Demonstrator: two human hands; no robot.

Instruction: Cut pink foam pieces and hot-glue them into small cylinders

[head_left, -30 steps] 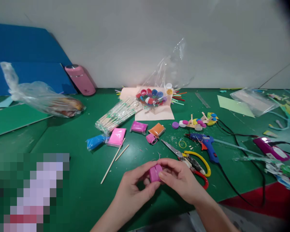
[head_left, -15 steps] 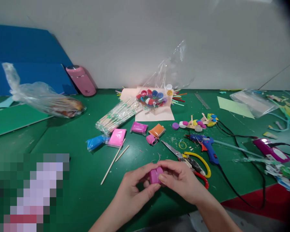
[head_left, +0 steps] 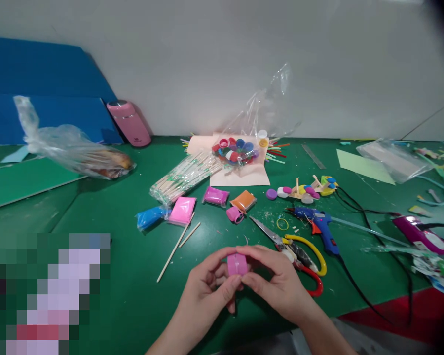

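Note:
Between my two hands is a small pink-purple cylinder [head_left: 237, 264] with a seam around its middle, like two caps set end to end. My left hand [head_left: 212, 283] pinches its left side with thumb and fingers. From the right, the thumb and index finger of my right hand [head_left: 274, 278] grip it too. Just beyond lie scissors [head_left: 303, 256] with yellow and red handles, a pink cap [head_left: 235, 214], an orange clay packet [head_left: 243, 201], a magenta packet [head_left: 215, 196], a pink packet [head_left: 182, 210] and a blue packet [head_left: 150, 218].
Two thin sticks [head_left: 173, 254] lie left of centre. A blue glue gun [head_left: 320, 227] with its cable is at the right. Farther back are bagged sticks [head_left: 185, 176], bagged bottle caps [head_left: 237, 152], a pink bottle [head_left: 130, 123] and a row of coloured caps [head_left: 303, 191].
The cylinder has been turned between my fingers, so its seam now shows upright in the middle. The whole view has shifted slightly, moving the table items a little to the right.

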